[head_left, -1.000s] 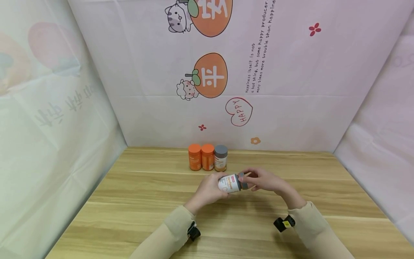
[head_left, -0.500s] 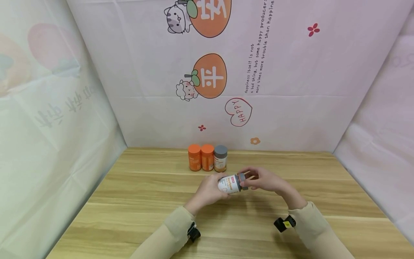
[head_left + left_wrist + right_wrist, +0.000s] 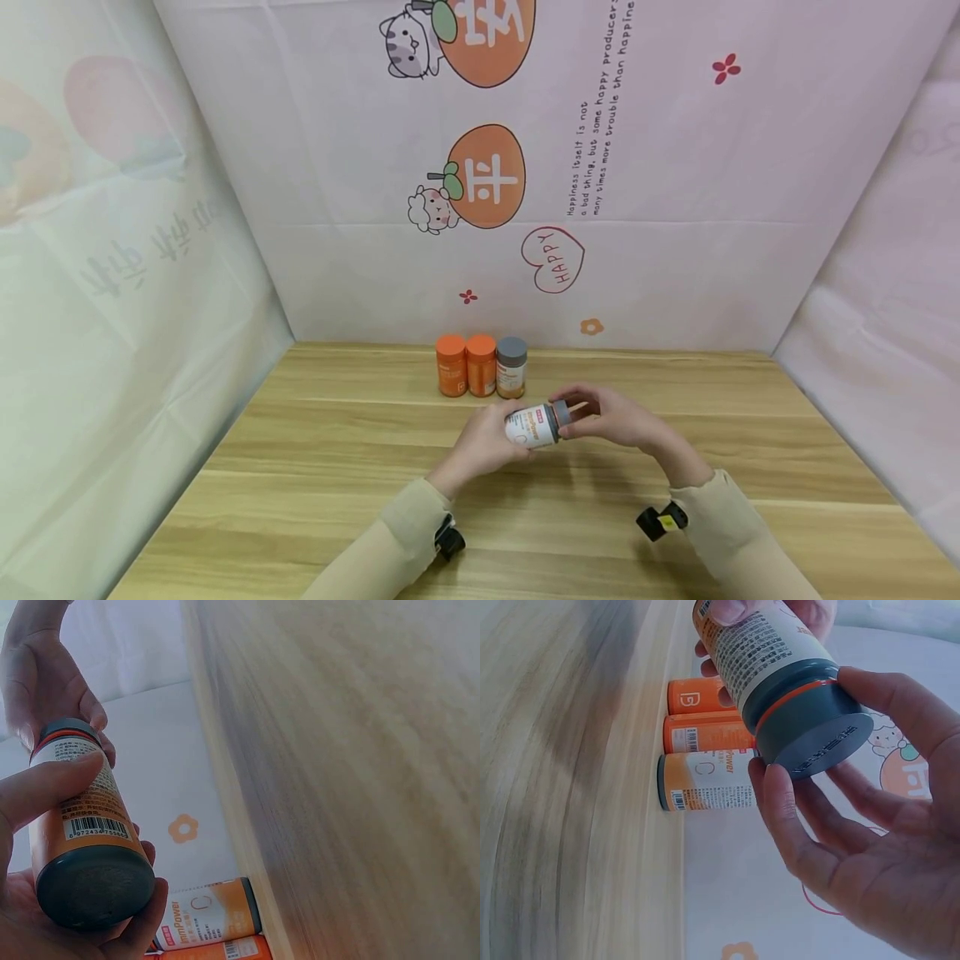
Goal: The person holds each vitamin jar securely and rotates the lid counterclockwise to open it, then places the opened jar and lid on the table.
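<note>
A white-and-orange supplement bottle point(image 3: 531, 426) is tilted on its side above the table, its grey lid point(image 3: 810, 724) toward the right. My left hand point(image 3: 487, 437) grips the bottle's body, the thumb lying across the label in the left wrist view. My right hand point(image 3: 611, 417) holds the lid between thumb and fingers at its edge, the palm away from it. An orange ring shows between lid and bottle neck point(image 3: 799, 671) in the right wrist view. The dark bottle base point(image 3: 96, 886) faces the left wrist camera.
Two orange bottles point(image 3: 452, 367) and a grey-lidded bottle point(image 3: 512, 368) stand side by side at the back of the wooden table point(image 3: 315, 467). A printed white cloth point(image 3: 660, 250) hangs behind and along both sides.
My right fingers have shifted round the lid, the thumb and fingertips now spread wider about its edge. The left hand and the bottle have stayed almost in place.
</note>
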`<state>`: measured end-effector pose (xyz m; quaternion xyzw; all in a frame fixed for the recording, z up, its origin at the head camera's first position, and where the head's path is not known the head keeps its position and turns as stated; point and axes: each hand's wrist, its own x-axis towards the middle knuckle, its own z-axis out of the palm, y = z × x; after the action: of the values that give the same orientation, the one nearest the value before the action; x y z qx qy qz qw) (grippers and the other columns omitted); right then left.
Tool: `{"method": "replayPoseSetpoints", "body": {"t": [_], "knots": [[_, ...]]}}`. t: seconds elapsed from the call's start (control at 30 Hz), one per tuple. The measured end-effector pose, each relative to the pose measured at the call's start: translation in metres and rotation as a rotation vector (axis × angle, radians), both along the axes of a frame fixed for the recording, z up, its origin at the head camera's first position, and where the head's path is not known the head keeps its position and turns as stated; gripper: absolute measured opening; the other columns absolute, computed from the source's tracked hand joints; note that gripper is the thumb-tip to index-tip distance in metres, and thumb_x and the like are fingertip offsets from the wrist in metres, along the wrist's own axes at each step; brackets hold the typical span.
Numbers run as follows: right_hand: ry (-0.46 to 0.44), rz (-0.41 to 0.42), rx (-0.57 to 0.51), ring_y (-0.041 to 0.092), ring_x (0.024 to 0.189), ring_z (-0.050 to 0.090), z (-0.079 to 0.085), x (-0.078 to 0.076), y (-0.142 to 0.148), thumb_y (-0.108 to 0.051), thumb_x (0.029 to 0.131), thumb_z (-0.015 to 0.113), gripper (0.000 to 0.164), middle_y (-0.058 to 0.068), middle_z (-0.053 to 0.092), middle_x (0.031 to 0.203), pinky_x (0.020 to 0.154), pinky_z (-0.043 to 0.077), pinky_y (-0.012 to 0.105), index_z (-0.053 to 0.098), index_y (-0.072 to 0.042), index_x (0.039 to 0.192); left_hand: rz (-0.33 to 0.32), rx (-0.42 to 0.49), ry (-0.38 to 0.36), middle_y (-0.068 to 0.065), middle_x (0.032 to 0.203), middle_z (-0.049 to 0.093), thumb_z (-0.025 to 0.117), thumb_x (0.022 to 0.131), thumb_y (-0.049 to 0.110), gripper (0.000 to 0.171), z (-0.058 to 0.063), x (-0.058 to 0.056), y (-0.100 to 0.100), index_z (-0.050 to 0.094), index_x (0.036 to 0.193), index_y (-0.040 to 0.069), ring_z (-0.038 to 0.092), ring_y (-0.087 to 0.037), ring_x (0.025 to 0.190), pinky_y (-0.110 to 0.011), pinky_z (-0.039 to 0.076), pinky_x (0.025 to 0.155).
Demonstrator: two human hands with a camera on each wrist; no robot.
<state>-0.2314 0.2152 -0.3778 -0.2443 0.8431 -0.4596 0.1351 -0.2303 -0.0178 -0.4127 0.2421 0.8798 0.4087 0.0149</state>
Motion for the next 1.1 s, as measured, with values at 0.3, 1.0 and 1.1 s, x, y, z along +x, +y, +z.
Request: {"method": "replayPoseSetpoints", "body": {"t": [0.3,1.0,1.1], "knots": [[0.102,0.036,-0.036,0.034,0.112,0.055,-0.004,0.0,0.0,-0.017,0.08,0.075,0.05,0.012,0.057,0.123,0.089,0.05,0.042,0.054,-0.008,0.125,-0.005,0.01,-0.006,-0.002,0.096,0.066,0.086,0.062,0.015,0.06,-0.001,-0.001,0.0,0.064,0.117,0.011,0.056,-0.009,0.078,-0.023,0.045,0.069],[0.218,0.026,-0.119,0.034,0.113,0.055,-0.011,0.0,0.003,-0.007,0.077,0.077,0.052,0.01,0.058,0.123,0.095,0.045,0.047,0.054,-0.008,0.123,0.024,0.07,-0.061,-0.001,0.095,0.066,0.087,0.059,0.017,0.063,0.0,-0.001,-0.001,0.063,0.117,0.012,0.056,-0.011,0.078,-0.026,0.047,0.069],[0.217,0.025,-0.136,0.036,0.113,0.055,-0.012,0.0,0.004,-0.008,0.077,0.077,0.052,0.013,0.058,0.123,0.095,0.046,0.046,0.053,-0.007,0.124,0.02,0.079,-0.058,-0.002,0.096,0.066,0.087,0.059,0.017,0.063,0.0,-0.001,-0.002,0.063,0.117,0.012,0.056,-0.011,0.078,-0.026,0.047,0.069]]}}
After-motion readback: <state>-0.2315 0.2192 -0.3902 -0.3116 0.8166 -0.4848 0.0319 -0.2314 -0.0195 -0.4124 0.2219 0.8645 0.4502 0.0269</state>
